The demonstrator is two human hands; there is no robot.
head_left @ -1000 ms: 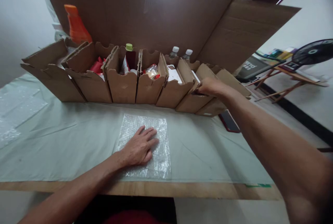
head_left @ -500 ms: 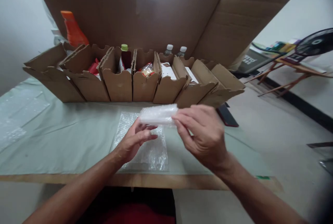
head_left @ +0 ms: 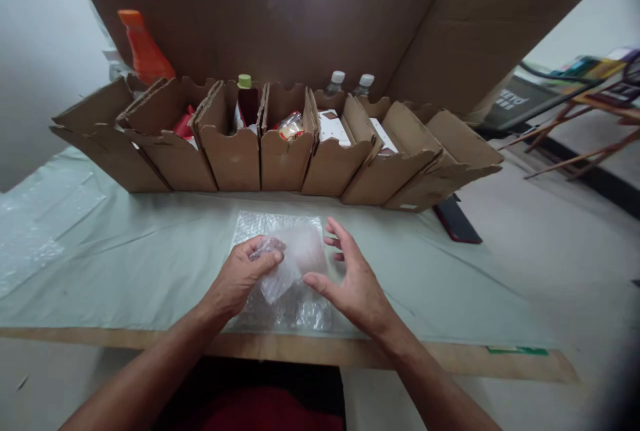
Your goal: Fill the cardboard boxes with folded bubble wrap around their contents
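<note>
Left hand [head_left: 240, 275]: just left of the frame's middle, fingers closed, thumb pinching one end of a crumpled piece of clear plastic [head_left: 278, 281].
Right hand [head_left: 358, 289]: right of the middle, thumb and fingers spread wide, apparently holding nothing; blur hides whether a fingertip brushes the plastic.
Clear plastic: centre of the frame, over a flat sheet of bubble wrap [head_left: 307, 314]; its right part is too blurred to tell its shape or contents.
Bench [head_left: 100, 337]: covered with a pale green cloth [head_left: 150, 264], the bubble wrap lying near its front edge.
Cardboard boxes [head_left: 233, 163]: in a row across the upper middle, well apart from the hands.
Handling: the left pinch probably serves best firm but light; the right thumb and fingers would do well to take the loose end flat, without snagging the bubble wrap underneath.
</note>
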